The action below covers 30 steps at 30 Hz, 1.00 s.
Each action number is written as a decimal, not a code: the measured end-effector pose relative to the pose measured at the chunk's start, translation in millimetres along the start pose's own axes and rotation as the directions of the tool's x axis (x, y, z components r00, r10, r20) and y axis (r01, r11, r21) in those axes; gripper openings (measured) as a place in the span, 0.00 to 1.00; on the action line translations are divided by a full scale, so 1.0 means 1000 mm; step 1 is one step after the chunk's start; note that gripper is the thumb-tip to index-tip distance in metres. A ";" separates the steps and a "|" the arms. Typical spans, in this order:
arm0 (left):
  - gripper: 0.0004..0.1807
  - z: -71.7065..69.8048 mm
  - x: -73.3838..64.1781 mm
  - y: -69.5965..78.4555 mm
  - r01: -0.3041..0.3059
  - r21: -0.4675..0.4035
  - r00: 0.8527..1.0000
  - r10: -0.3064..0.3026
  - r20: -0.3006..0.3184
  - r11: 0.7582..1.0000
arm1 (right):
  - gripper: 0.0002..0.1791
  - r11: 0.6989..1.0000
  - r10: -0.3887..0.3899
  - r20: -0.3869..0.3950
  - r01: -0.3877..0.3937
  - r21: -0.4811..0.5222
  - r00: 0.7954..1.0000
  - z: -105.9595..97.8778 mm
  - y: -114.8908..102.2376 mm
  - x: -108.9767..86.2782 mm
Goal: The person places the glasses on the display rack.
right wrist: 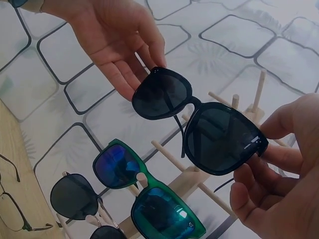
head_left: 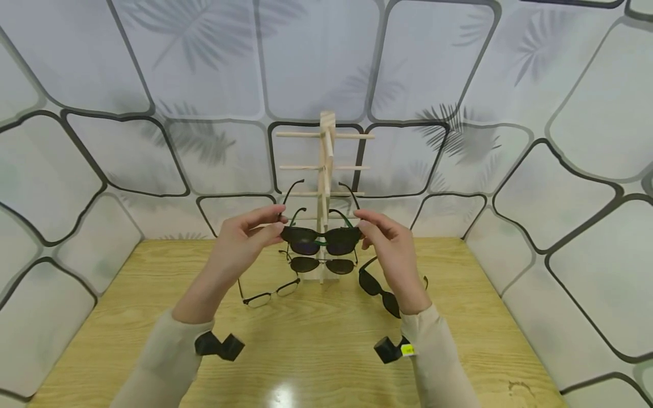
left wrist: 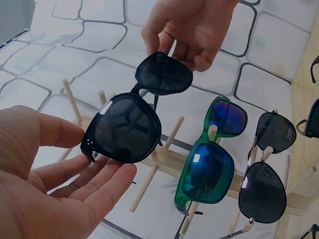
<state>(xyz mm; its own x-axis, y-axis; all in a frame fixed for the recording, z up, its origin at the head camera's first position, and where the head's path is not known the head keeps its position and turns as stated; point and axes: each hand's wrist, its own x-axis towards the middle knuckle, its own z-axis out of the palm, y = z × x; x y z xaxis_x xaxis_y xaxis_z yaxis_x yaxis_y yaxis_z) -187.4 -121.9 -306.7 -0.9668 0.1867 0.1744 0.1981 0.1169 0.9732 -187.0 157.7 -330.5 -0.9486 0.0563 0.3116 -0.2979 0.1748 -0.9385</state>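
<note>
Between both hands is a pair of black sunglasses, its dark lenses facing the wearer of the cameras. My left hand pinches one outer corner of the frame, and my right hand pinches the other. The temples point away toward the wooden glasses stand. Just below the held pair, green-framed sunglasses with blue mirrored lenses sit on the stand's pegs. Thin metal-framed sunglasses hang one level lower. Higher up, the stand's wooden pegs stick out on both sides, bare.
On the wood-grain table, half-rim eyeglasses lie left of the stand. Another black pair of sunglasses lies to the right, partly behind the right wrist. Patterned cloth walls close in the back and both sides.
</note>
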 end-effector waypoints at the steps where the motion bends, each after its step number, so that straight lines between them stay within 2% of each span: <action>1: 0.24 0.000 0.001 -0.001 -0.003 0.003 1.000 0.003 -0.004 1.000 | 0.16 1.000 0.002 0.009 -0.002 0.003 1.000 0.000 0.000 0.001; 7: 0.24 0.004 0.009 -0.005 -0.015 0.046 0.999 0.017 -0.034 0.999 | 0.19 1.000 0.013 0.038 -0.014 0.023 0.999 0.000 0.002 0.006; 21: 0.24 0.008 0.019 -0.005 -0.021 0.141 0.997 0.031 -0.070 0.990 | 0.17 1.000 -0.013 -0.012 0.013 0.015 1.000 0.002 0.003 0.017; 26: 0.24 0.009 0.022 -0.005 -0.015 0.171 0.996 0.030 -0.086 0.985 | 0.17 1.000 -0.011 -0.013 0.011 0.014 1.000 0.003 0.004 0.022; 30: 0.24 0.009 0.023 -0.006 -0.034 0.178 0.995 0.050 -0.089 0.983 | 0.18 1.000 0.000 -0.010 0.000 0.001 1.000 0.004 0.004 0.024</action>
<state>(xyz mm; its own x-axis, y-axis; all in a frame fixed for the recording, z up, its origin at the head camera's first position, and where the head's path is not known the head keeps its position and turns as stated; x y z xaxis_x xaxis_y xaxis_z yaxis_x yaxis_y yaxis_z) -209.6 -109.6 -309.5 -0.9662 0.1046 0.2357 0.2561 0.2824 0.9245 -211.9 155.8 -327.4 -0.9476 0.0663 0.3126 -0.2976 0.1735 -0.9388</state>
